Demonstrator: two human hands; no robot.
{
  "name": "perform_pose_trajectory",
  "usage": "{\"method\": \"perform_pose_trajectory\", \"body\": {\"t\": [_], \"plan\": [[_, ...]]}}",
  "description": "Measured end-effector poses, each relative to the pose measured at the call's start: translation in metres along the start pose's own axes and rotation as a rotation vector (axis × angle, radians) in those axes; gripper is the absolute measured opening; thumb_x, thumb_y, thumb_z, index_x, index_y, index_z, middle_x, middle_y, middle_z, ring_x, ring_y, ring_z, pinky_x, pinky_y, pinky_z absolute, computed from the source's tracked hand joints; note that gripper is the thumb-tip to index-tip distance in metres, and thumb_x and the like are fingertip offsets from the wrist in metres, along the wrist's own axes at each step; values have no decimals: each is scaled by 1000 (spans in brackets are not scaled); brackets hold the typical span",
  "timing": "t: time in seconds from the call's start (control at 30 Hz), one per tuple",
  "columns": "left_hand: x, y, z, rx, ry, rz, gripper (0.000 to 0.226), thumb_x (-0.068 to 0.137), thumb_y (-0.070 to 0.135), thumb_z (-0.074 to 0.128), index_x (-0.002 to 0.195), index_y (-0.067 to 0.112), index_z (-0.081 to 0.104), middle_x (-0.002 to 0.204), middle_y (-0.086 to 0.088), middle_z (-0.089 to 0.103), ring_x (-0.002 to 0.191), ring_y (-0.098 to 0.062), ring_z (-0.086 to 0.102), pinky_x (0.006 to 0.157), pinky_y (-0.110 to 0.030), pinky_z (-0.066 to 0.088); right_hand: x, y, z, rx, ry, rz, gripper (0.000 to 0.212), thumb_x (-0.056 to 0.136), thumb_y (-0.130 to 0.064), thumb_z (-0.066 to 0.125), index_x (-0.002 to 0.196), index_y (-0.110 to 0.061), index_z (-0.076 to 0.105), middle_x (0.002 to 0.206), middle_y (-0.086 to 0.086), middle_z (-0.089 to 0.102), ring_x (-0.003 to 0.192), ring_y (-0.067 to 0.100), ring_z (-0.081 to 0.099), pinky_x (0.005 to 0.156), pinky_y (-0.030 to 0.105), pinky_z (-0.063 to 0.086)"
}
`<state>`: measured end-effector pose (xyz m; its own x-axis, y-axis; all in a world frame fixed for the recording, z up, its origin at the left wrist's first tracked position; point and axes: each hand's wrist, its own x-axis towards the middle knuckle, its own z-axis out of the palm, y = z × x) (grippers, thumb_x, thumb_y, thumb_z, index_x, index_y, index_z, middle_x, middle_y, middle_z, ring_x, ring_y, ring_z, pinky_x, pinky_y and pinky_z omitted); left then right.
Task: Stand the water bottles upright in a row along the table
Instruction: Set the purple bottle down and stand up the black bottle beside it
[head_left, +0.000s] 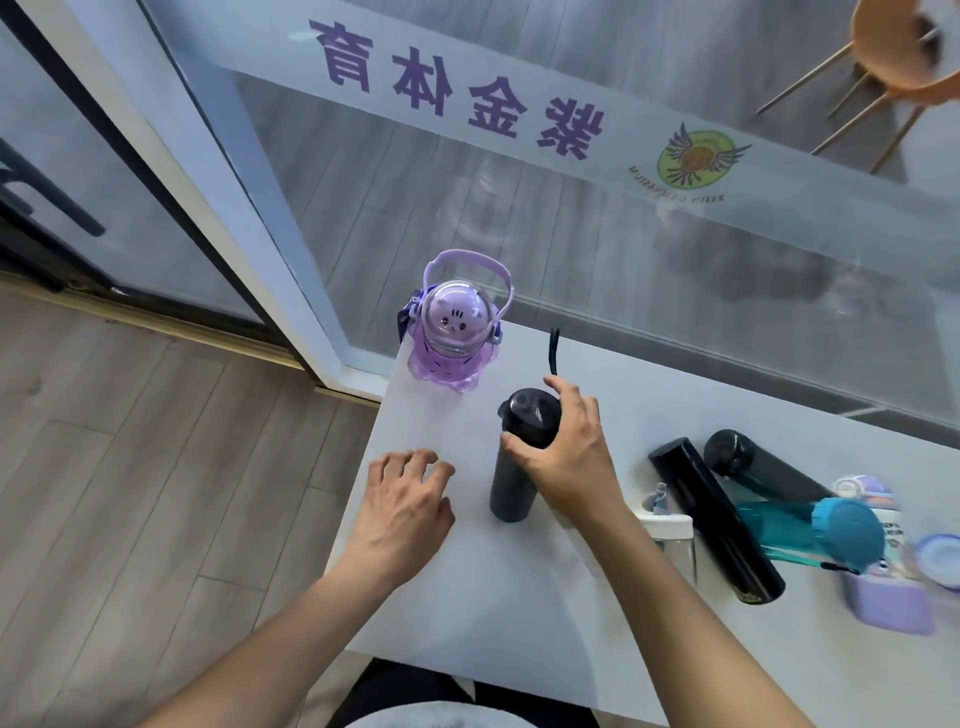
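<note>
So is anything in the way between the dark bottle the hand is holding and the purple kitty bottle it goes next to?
Nothing visible. The right hand grips the dark bottle by its top, and only bare table lies between it and the purple cat bottle. The left hand hovers to the near side, out of that gap.

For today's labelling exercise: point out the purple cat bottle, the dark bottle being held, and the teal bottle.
purple cat bottle (456, 318), head view, on its clear dome lid
dark bottle (510, 483), head view, on its body
teal bottle (848, 529), head view, on its cap

White table (457, 597): 2 bottles upright (449, 332), others lying (717, 519).
</note>
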<state>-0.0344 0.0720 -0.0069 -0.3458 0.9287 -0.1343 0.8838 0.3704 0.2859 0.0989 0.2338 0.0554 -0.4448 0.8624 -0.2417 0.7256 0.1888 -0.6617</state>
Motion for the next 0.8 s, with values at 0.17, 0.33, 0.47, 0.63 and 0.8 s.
{"method": "perform_pose_trajectory", "body": {"t": [0.17, 0.33, 0.47, 0.63, 0.8], "plan": [[-5, 12, -2, 13, 14, -25, 31, 76, 27, 64, 107, 22, 66, 112, -3, 63, 99, -30, 59, 90, -42, 41, 9, 7, -17, 47, 48, -93, 73, 72, -33, 85, 136, -27, 51, 121, -3, 48, 96, 3, 52, 83, 7, 35], [-5, 32, 0, 0, 7, -76, 33, 75, 27, 63, 107, 22, 65, 111, -3, 63, 98, -30, 59, 90, -41, 39, 38, 13, -34, 81, 87, -174, 73, 71, -28, 87, 135, -25, 52, 121, -2, 47, 94, -5, 46, 88, 0, 34], [-2, 59, 5, -11, -58, -69, 39, 75, 30, 64, 113, 24, 62, 113, -2, 62, 101, -29, 58, 93, -40, 39, 64, 20, -46, 50, 93, -216, 75, 71, -28, 87, 137, -24, 52, 125, 1, 48, 100, 3, 47, 91, 9, 33], [3, 92, 17, -34, -169, -43, 66, 75, 45, 66, 136, 31, 44, 132, -7, 55, 112, -31, 55, 97, -42, 42, 90, 27, -57, 36, 74, -262, 74, 72, -26, 87, 137, -22, 52, 127, 4, 48, 101, 6, 47, 89, 8, 31], [2, 117, 35, -65, -232, -11, 86, 65, 46, 77, 141, 38, 36, 144, -9, 45, 118, -33, 52, 95, -44, 45, 105, 31, -61, 24, 43, -267, 74, 72, -26, 87, 137, -24, 51, 129, 4, 46, 99, 9, 48, 88, 11, 34]]}}
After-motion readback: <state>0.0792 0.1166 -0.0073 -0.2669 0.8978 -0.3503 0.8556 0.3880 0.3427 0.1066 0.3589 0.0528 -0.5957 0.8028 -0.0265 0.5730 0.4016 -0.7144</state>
